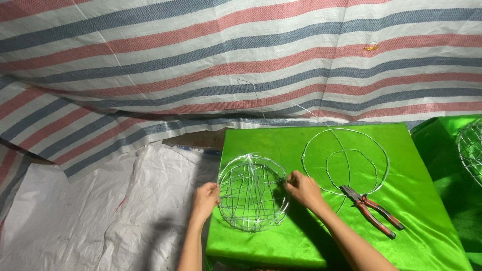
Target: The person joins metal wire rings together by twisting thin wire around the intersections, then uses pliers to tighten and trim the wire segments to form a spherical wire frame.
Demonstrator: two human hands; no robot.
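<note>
A round basket-like frame of thin silver wire [252, 193] stands on a table covered in shiny green cloth [301, 236]. My left hand [206, 198] grips its left rim. At the right rim, my right hand [303, 188] pinches the wire. Loose wire loops [345, 159] lie flat on the cloth just right of my right hand. Pliers with red and black handles [371, 210] rest on the cloth beside those loops.
A striped red, blue and white tarp [226, 55] hangs behind the table. White woven sheeting [100, 211] covers the floor at left. A second green-covered surface [452, 165] with another wire frame [471, 149] stands at the right edge.
</note>
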